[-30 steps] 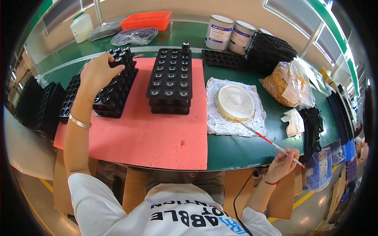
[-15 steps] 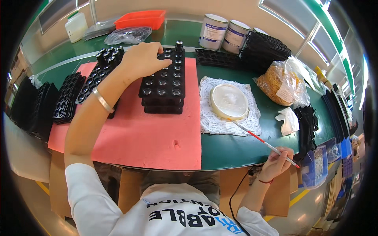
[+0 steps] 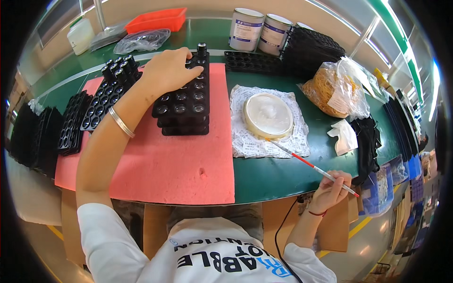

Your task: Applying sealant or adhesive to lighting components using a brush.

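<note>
Trays of thin black plastic, stacked (image 3: pixel 181 106) on the pink foam mat (image 3: pixel 165 165) at the counter's middle, look light but flexible, best taken at their stiff outer edges; the left hand (image 3: pixel 167 70) lies spread across the top tray's far end, while the right hand (image 3: pixel 332 186) pinches a slim red-banded brush (image 3: pixel 306 162) at the near right

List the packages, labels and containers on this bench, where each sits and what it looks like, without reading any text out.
Two cans: far edge, round, pale with blue-banded labels.
Jug: far left, whitish plastic.
Orange tray: far edge, shallow, rectangular.
Clear bags: before the orange tray, crumpled.
Bag: right, clear, with tan strands and a white label.
Printed paper: centre, white, under a round lidded tub.
</note>
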`<state>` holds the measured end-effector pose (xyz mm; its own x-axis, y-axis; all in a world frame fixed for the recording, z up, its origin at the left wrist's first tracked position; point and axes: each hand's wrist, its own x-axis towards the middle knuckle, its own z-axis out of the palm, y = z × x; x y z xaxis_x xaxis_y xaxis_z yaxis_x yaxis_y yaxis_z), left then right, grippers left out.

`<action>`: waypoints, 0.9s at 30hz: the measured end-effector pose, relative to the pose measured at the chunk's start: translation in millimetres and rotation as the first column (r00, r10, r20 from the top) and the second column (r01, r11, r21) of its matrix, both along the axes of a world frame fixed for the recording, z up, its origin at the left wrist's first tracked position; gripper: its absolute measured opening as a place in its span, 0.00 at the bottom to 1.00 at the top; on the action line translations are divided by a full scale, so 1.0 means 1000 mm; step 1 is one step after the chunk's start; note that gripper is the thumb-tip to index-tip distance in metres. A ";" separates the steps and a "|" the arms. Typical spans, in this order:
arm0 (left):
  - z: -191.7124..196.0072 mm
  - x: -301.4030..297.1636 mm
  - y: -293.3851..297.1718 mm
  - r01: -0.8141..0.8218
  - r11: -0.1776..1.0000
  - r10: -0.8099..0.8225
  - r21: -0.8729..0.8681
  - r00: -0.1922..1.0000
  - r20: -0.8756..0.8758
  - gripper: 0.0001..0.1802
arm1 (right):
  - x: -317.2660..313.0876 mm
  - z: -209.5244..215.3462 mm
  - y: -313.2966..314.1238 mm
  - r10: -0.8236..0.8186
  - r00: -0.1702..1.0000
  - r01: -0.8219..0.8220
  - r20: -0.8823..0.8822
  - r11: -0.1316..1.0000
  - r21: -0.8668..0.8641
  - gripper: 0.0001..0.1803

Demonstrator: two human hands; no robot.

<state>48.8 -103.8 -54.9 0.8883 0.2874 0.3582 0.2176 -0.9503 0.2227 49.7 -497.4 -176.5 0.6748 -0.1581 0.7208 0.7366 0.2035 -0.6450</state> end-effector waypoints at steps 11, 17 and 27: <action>0.005 0.046 0.013 -0.055 0.996 0.061 0.074 0.995 -0.076 0.27 | 0.000 0.001 0.000 -0.023 1.000 0.023 -0.009 0.997 0.070 0.13; -0.007 0.058 0.028 0.002 1.000 -0.001 -0.009 1.000 0.028 0.23 | -0.002 0.003 0.001 -0.046 0.999 0.047 -0.020 0.998 0.048 0.13; -0.006 0.057 0.025 -0.049 0.997 0.052 -0.065 0.998 0.032 0.18 | -0.002 0.005 0.005 -0.061 0.998 0.063 -0.031 0.996 0.057 0.12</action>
